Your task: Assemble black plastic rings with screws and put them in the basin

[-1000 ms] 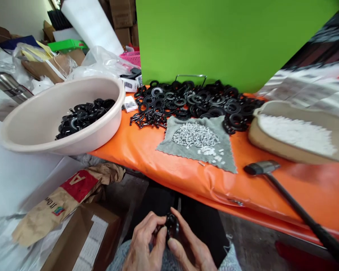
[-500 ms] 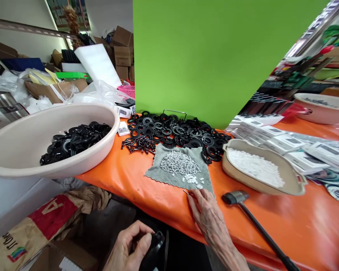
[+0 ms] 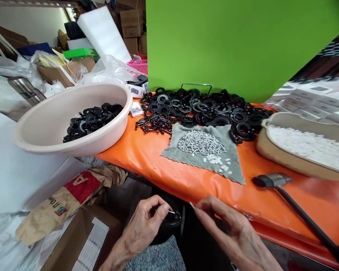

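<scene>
Low in the head view, below the table's front edge, my left hand (image 3: 144,226) is closed round a black plastic ring part (image 3: 169,223). My right hand (image 3: 228,227) is beside it, its fingertips pinched on a small silver screw (image 3: 192,205) that points toward the black part. On the orange table (image 3: 169,169) above lies a grey cloth (image 3: 228,167) with a heap of silver screws (image 3: 201,143) and a few white plugs (image 3: 219,162). Behind it spreads a pile of black rings (image 3: 203,107).
A beige basin (image 3: 45,124) holding black ring parts stands at the left. A beige tray (image 3: 271,148) of white pellets sits at the right, with a black-handled hammer (image 3: 274,180) in front. Cardboard boxes (image 3: 81,241) and a paper sack lie on the floor at left. A green screen stands behind.
My right hand has left the table by the cloth and come down beside my left hand, now pinching a screw. The camera has tilted down and left.
</scene>
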A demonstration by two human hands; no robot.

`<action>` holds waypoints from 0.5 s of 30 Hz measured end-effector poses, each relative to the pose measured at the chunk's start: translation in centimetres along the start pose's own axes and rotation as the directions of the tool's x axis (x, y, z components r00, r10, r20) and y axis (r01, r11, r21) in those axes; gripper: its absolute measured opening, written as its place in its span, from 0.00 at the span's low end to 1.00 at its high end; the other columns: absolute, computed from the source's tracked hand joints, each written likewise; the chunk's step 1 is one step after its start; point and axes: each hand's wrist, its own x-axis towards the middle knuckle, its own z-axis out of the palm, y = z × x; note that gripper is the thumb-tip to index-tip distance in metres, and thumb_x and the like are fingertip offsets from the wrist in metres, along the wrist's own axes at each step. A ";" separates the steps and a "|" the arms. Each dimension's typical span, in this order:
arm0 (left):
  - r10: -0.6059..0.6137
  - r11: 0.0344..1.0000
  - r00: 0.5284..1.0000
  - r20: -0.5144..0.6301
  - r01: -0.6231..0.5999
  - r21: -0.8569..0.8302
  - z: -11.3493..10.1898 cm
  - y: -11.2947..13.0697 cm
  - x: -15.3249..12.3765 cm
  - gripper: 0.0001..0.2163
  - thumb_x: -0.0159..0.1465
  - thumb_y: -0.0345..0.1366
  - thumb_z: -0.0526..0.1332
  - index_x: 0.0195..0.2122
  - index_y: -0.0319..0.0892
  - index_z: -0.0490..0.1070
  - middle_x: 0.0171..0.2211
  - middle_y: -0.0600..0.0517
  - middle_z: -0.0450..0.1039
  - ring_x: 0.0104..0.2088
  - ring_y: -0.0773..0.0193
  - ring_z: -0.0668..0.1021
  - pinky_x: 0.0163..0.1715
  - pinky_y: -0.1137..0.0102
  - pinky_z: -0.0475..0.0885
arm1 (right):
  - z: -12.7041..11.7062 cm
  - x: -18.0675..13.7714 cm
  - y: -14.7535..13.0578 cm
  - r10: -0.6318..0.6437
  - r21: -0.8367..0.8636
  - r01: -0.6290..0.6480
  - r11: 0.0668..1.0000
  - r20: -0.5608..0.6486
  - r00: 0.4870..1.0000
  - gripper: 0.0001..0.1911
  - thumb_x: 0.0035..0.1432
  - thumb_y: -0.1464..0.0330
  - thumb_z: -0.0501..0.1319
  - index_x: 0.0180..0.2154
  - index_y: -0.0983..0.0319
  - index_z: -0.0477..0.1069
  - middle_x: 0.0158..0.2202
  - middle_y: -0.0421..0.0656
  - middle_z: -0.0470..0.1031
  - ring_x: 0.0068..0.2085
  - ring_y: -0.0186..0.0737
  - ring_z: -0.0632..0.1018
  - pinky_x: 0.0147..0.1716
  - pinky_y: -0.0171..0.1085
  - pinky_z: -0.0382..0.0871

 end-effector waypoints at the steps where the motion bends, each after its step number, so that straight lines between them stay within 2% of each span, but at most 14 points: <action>1: -0.004 1.000 1.000 0.008 0.004 0.003 0.0 0.0 -0.1 0.18 0.65 0.48 0.54 0.30 0.37 0.69 0.23 0.56 0.61 0.25 0.70 0.61 0.26 0.75 0.57 | 0.3 -0.7 -0.8 0.040 0.050 -0.043 0.998 0.059 0.997 0.12 0.63 0.61 0.53 0.29 0.57 0.66 0.24 0.35 0.67 0.26 0.33 0.71 0.27 0.31 0.66; 4: -0.028 1.000 0.999 0.028 0.028 -0.008 0.0 0.2 -0.2 0.17 0.65 0.48 0.54 0.30 0.38 0.69 0.22 0.57 0.59 0.24 0.70 0.60 0.24 0.75 0.56 | 0.7 -1.8 -2.0 0.133 0.118 -0.152 0.981 0.154 0.979 0.13 0.63 0.60 0.53 0.28 0.57 0.66 0.25 0.35 0.68 0.27 0.34 0.70 0.27 0.30 0.66; 7: -0.053 0.998 0.998 0.037 0.053 -0.019 0.1 0.4 -0.3 0.17 0.64 0.49 0.54 0.29 0.39 0.67 0.22 0.58 0.58 0.24 0.70 0.59 0.24 0.75 0.55 | 0.7 -2.0 -2.3 0.178 0.162 -0.209 0.964 0.186 0.966 0.14 0.63 0.59 0.53 0.27 0.57 0.66 0.24 0.36 0.67 0.26 0.34 0.69 0.24 0.30 0.64; 15: -0.074 0.997 0.996 0.043 0.072 0.041 0.1 0.6 -0.5 0.17 0.64 0.49 0.53 0.29 0.39 0.66 0.22 0.58 0.58 0.23 0.70 0.58 0.23 0.75 0.55 | 0.9 -1.6 -2.4 0.185 0.240 -0.228 0.943 0.190 0.964 0.13 0.60 0.62 0.55 0.25 0.58 0.66 0.23 0.36 0.65 0.26 0.33 0.68 0.23 0.30 0.61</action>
